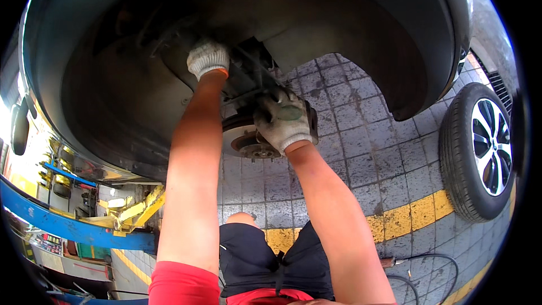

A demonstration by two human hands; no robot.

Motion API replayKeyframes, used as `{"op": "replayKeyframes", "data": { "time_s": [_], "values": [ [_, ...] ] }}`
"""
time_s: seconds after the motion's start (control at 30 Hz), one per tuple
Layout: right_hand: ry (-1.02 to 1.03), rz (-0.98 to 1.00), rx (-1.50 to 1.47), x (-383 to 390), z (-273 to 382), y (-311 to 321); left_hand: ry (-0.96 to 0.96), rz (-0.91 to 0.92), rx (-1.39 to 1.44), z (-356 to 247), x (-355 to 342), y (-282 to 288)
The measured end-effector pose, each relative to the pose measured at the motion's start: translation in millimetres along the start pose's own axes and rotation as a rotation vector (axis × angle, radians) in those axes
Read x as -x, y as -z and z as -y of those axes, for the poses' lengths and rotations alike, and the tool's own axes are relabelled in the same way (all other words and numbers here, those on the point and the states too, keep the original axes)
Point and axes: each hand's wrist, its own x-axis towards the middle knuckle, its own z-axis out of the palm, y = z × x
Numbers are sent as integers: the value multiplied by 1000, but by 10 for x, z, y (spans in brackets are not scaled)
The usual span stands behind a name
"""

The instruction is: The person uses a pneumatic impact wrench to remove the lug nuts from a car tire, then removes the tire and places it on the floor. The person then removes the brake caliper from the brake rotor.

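We judge the strut (252, 72) above the brake disc (236, 131) stiff, best gripped midway, but cannot tell how left hand (208, 59) or right hand (283, 117) fingers close.

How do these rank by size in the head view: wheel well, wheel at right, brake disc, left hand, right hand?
1. Wheel well
2. Wheel at right
3. Right hand
4. Left hand
Brake disc: unsure against the hands, as the right hand partly hides it.
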Motion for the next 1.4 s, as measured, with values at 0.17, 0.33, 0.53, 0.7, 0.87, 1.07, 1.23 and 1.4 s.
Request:
{"op": "replayKeyframes", "data": {
  "time_s": [0.17,0.33,0.53,0.7,0.87,1.07,1.23,1.4],
  "values": [
    [-13,-23,-7,14,-66,36,255,63,304,-234,37,130],
    [-4,-34,31,2,0,-18,17,122,56,-121,-501,-372],
    [-4,-9,20,-3,-78,10,-78,94,-65,-186,-303,-288],
    [39,-82,51,29,34,-19,76,-81,165,-1,11,-255],
    [7,-14,18,7,10,-6,-123,-187,57,252,6,-209],
    [17,-65,49,5,34,13,-525,-748,219,703,813,-929],
    [31,-91,40,17,43,5,-459,-543,881,602,1554,-1382],
    [55,-67,38,9,71,-54,-469,-628,730,547,1663,-1600]
  ]
}}
